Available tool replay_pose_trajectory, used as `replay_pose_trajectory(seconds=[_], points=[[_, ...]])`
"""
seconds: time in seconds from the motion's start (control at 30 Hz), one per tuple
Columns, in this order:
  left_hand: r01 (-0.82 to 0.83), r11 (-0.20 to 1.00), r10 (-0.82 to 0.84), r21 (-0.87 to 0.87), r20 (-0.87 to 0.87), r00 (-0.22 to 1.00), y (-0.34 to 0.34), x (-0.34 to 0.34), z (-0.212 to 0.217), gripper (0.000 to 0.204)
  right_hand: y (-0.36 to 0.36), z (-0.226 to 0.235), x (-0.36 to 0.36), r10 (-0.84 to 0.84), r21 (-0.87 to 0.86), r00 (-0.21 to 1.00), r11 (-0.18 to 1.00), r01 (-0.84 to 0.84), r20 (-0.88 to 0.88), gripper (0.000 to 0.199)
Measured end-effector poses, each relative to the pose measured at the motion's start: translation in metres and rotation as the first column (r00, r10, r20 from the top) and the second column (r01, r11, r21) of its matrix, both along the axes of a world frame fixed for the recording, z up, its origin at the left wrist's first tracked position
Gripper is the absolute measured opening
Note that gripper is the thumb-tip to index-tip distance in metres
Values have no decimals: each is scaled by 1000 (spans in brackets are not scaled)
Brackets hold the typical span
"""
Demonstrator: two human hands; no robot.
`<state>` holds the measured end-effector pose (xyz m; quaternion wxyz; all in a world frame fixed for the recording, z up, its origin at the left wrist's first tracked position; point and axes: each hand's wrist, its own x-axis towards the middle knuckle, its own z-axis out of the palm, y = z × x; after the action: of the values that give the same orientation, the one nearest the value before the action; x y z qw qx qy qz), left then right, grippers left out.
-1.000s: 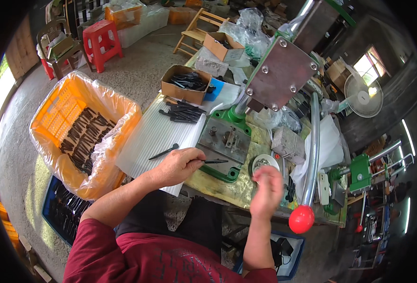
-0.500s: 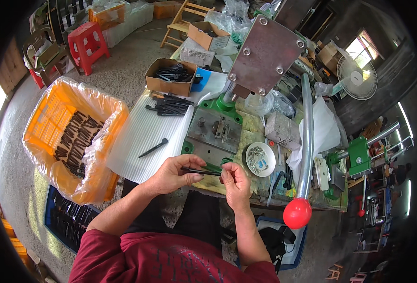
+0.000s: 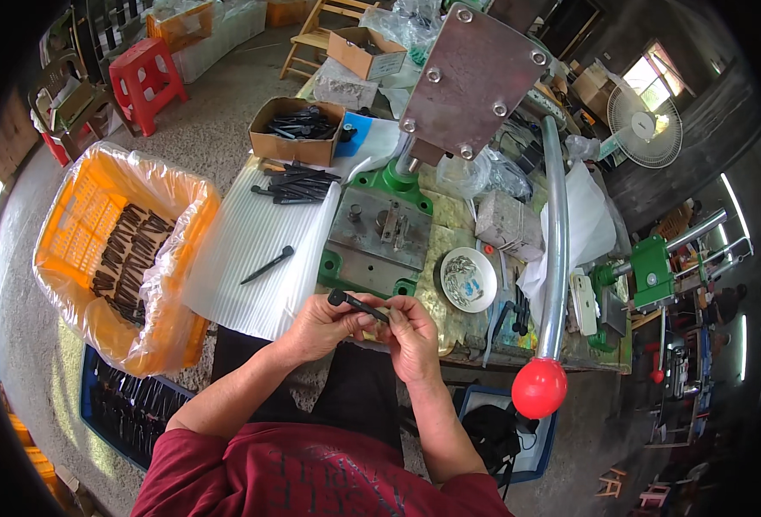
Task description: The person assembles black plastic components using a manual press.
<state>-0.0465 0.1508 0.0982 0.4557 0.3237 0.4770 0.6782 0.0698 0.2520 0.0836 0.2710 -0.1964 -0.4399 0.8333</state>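
Between my two hands is a black rod with a round knobbed end (image 3: 359, 305), tilted with its knob toward the upper left. My left hand (image 3: 316, 329) pinches it below the knob, and my right hand (image 3: 415, 341) grips the other end with thumb and fingers. They are just in front of the green-footed hand press (image 3: 373, 231), whose base carries a small metal fixture (image 3: 392, 226). A similar black rod (image 3: 267, 264) lies alone on the white ribbed foam sheet (image 3: 221, 258) to the left. Beyond it is a pile of black rods (image 3: 301, 186).
A lined orange crate (image 3: 62, 233) with dark parts stands left. Behind the foam sits a cardboard box (image 3: 290, 151) of black parts. A white bowl (image 3: 489, 293) of small metal pieces lies right of the press. The press lever's red knob (image 3: 540, 389) juts out at front right.
The rod has turned between my hands, so its knobbed end now shows at the upper left. My right hand has moved left and slightly down. The view has shifted a little.
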Motion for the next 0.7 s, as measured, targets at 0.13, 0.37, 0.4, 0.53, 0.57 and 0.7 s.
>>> replay_pose_trajectory(seconds=[0.13, 0.37, 0.4, 0.53, 0.57, 0.7], points=[[-21, 999, 23, 31, -80, 997, 4, 6, -12, 16, -1, -2, 2, 58, -27, 998, 998, -58, -13, 18], [-122, 992, 125, 28, -163, 979, -1, 3, -4, 11, 24, -1, 16, -255, 521, 928, 850, 80, 273, 11], [-117, 993, 121, 34, -137, 983, -3, 3, -4, 12, 36, -6, 22, -333, 595, 900, 796, 109, 281, 11], [-110, 993, 112, 32, -72, 991, -10, 1, -12, 13, 93, -9, 33, -592, 828, 742, 553, 90, 315, 11], [-111, 993, 113, 31, -67, 991, -12, 1, -15, 13, 105, -8, 36, -628, 894, 714, 449, 6, 310, 10], [-114, 993, 112, -18, -62, 992, -12, 3, -17, 15, 139, -11, 44, -674, 960, 706, 20, -279, 219, 7]])
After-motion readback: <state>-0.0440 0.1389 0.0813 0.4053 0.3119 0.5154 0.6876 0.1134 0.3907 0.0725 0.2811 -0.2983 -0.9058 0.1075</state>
